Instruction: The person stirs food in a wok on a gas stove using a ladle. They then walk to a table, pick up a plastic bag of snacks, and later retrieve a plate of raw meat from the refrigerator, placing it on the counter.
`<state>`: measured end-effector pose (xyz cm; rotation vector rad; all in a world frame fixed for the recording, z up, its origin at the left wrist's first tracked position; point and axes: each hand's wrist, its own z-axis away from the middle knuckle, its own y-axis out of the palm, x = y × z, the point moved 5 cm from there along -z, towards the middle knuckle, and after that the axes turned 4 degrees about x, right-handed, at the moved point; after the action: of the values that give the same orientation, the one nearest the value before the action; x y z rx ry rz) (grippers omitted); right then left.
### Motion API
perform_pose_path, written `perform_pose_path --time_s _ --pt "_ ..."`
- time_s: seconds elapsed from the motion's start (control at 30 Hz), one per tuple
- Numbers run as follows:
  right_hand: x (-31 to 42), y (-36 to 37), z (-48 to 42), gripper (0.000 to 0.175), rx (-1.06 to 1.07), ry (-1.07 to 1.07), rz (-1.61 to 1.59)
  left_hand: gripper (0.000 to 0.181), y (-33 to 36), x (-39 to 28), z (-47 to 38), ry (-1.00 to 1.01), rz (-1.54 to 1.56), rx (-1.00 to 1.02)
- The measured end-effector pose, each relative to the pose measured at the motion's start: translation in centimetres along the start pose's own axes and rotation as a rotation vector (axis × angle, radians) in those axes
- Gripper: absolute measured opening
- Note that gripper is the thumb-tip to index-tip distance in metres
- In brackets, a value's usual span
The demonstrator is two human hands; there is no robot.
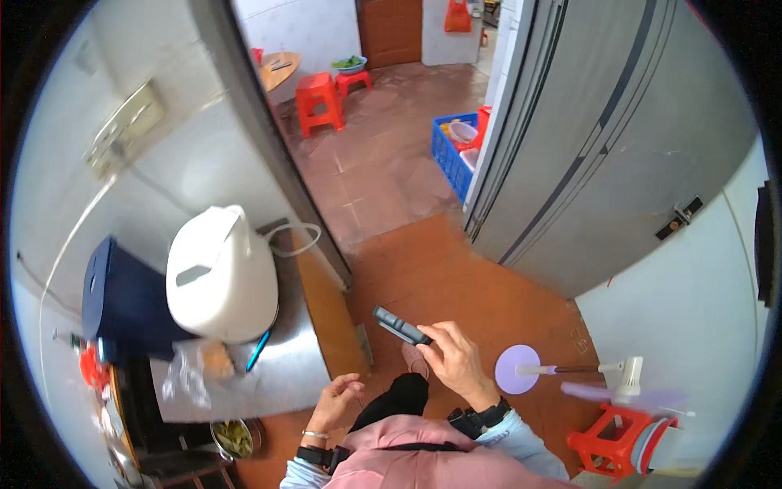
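My right hand (pixel 455 360) grips the end of a dark grey handheld object (pixel 400 326), perhaps a folded tool or clip; its exact kind I cannot tell. It is held over the orange tiled floor, in front of my body. My left hand (pixel 335 397) is raised near the front corner of a metal-topped table (pixel 299 367), fingers loosely curled, with nothing plainly in it. On that tabletop are a white rice cooker (pixel 223 281), a blue pen (pixel 258 351) and a clear plastic bag (pixel 186 373) beside a tan item (pixel 217 359). A dark blue container (pixel 134 299) stands behind them.
Ahead is a doorway with a grey metal door (pixel 586 134) at right. Beyond it are red stools (pixel 319 101) and a blue crate (pixel 452 156). A purple and white fan (pixel 629 379) and a red stool (pixel 611 440) stand at right. A pot of greens (pixel 235 438) sits low at left.
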<state>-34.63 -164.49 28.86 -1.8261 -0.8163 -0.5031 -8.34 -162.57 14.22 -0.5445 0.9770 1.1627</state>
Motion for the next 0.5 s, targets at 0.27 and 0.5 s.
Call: perform_pose_path --time_s 0.27,0.5 --pt "-13.6 -5.1 -14.7 0.027 -0.050 0.227 0.001 0.030 4.8 -16.2 -22.9 0.125 -0.159 0.163" --pt "-27.2 -3.8 -29.7 0.026 -0.127 0.366 -0.008 0.031 6.6 -27.6 -40.8 0.224 -0.299 0.236"
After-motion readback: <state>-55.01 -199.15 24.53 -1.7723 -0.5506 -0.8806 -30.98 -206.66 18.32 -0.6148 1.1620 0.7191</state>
